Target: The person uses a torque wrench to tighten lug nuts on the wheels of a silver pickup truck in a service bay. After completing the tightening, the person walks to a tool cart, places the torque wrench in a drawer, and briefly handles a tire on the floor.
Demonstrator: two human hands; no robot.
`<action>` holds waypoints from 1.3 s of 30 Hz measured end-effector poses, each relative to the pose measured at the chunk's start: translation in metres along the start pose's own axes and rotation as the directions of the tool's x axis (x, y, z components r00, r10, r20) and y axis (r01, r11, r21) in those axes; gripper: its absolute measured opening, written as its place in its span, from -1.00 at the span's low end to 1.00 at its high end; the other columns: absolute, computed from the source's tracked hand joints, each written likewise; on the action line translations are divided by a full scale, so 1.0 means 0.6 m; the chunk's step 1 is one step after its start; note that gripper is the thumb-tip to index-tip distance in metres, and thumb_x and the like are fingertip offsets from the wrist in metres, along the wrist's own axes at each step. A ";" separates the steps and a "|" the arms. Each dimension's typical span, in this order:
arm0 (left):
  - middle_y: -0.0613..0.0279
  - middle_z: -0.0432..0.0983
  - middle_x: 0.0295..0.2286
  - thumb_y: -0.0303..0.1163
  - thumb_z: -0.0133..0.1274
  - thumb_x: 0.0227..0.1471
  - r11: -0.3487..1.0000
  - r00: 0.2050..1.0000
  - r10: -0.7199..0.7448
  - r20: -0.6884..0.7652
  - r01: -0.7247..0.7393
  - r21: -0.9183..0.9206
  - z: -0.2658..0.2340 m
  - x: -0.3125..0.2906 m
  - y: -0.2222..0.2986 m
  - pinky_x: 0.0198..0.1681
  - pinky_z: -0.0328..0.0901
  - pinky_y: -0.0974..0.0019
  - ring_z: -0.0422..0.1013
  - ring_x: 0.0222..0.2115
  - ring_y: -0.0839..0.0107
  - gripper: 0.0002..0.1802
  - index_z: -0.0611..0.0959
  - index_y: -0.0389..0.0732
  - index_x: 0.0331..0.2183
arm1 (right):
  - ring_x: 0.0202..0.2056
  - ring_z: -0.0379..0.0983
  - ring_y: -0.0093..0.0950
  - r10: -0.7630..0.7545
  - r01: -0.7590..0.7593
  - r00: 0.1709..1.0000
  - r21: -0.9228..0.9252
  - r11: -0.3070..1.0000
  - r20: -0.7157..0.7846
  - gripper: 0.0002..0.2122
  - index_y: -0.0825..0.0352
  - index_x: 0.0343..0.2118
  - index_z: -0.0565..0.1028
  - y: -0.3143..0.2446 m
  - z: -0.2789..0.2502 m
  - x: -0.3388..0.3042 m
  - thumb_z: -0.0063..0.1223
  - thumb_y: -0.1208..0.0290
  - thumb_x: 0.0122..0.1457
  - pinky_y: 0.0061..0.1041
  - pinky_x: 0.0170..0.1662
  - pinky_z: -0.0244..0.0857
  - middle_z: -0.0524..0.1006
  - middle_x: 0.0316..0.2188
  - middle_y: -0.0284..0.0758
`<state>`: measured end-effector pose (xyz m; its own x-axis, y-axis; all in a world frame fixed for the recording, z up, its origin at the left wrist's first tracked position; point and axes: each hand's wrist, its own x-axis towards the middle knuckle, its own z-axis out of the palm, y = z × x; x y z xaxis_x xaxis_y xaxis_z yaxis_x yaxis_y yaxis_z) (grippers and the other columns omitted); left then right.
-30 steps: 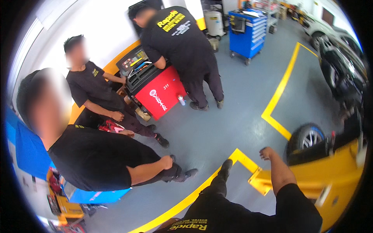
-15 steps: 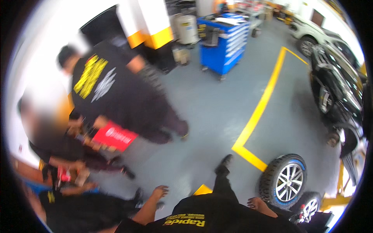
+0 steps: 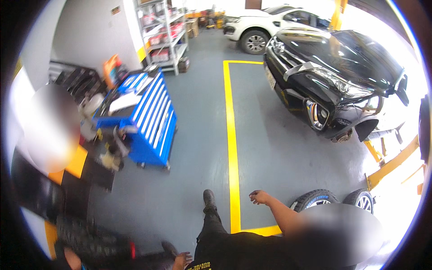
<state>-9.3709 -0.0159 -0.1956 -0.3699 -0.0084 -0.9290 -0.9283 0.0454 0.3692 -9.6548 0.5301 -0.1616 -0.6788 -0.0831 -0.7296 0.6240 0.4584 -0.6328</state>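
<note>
My right hand [image 3: 259, 196] hangs in front of me over the grey floor, just right of the yellow floor line [image 3: 232, 157]. Its fingers are loosely bent, and I see nothing in them. Low down at the picture's edge is my left hand [image 3: 182, 259], beside my dark trousers, fingers apart and nothing visible in it. Neither hand touches an object. Nearest to the right hand are two wheels with chunky treads: one tyre [image 3: 315, 197] close by, another wheel [image 3: 362, 200] beyond it. One of my shoes [image 3: 209, 198] is forward, left of the line.
A blue rolling tool cabinet [image 3: 155, 130] with papers [image 3: 123, 103] on top stands ahead left. At the right is a black car [image 3: 333, 67] with its front wheel off, by yellow lift arms [image 3: 396, 164]. Farther back are a metal shelf [image 3: 167, 42] and a white pickup [image 3: 279, 22].
My view has swung right and moved forward. The tool cabinet is now nearer on the left. Most of the people and the red box have left the picture. My right hand has come forward.
</note>
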 end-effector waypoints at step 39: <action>0.22 0.62 -0.22 -0.08 0.06 0.18 0.596 0.862 0.305 0.405 -0.504 0.625 0.580 1.074 3.394 -0.29 0.33 0.26 0.46 -0.34 0.36 -0.55 0.63 -0.16 -0.01 | -0.24 0.57 -0.15 -0.859 0.837 0.299 -0.547 0.026 0.417 -0.61 0.35 -0.25 0.67 -2.457 -1.572 1.454 0.10 0.06 0.15 -0.13 -0.16 0.40 0.64 -0.29 -0.06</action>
<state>-11.4859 0.4190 -0.0513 -0.5858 0.4112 -0.6984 -0.3419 0.6559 0.6729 -11.5319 0.6162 0.3795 -0.5775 -0.7870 0.2170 -0.7634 0.4264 -0.4852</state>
